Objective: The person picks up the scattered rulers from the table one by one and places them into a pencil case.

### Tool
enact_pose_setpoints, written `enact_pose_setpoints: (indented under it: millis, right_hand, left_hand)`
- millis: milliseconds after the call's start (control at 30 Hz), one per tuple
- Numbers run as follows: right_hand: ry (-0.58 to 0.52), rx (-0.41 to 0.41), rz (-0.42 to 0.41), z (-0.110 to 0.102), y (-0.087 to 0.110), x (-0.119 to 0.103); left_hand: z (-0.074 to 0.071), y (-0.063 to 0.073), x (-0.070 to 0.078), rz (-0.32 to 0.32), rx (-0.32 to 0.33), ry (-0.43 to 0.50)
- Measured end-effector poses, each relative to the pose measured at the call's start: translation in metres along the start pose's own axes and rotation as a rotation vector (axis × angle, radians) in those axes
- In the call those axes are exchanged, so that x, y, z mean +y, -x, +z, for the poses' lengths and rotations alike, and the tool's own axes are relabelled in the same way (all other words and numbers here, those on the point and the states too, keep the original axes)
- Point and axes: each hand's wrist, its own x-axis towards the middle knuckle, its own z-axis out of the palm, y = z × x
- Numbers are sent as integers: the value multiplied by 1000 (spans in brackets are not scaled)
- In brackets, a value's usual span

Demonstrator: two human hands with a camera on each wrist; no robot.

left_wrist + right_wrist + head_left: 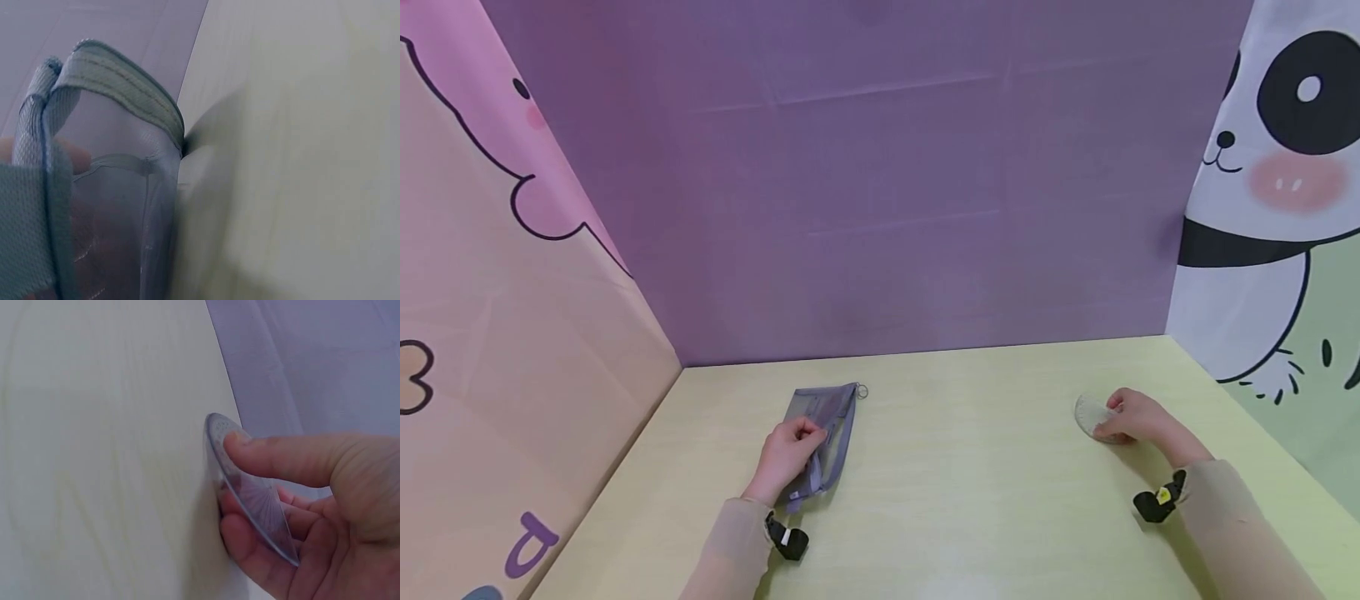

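Observation:
My left hand grips the edge of a grey-blue see-through zip pouch at the left of the table. In the left wrist view the pouch's zipped mouth gapes apart, and a fingertip shows behind its mesh. At the right, my right hand pinches a clear half-round protractor. The right wrist view has the thumb on the upper face of the protractor and curled fingers beneath it, close over the tabletop.
The pale wooden table runs back to a purple cloth wall. Printed cartoon cloths stand on the left and on the right. A small metal ring hangs at the pouch's far corner.

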Motion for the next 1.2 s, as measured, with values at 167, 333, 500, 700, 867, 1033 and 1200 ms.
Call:
enact_pose_setpoints:
  millis: [167,333,500,700,867,1033,1200]
  right_hand:
    - [-176,-46,-16,2,0,9]
    - [-445,-87,27,4,-1,13]
    - [-701,-121,27,4,-4,17]
    - [-825,-179,-14,13,-7,19]
    - [-866,-199,-28,21,-9,20]
    - [-881,-198,-56,25,-16,15]
    - [-888,-177,-63,29,-17,8]
  left_hand:
    - [0,0,0,6,1,-1]
    - [1,-3,0,-2,-1,-4]
    - [2,-6,1,13,3,-3]
    - [2,-2,-1,5,3,-13]
    - [2,1,-3,9,-3,-23]
    - [2,1,-3,2,5,-3]
    - [2,1,-1,2,-5,2]
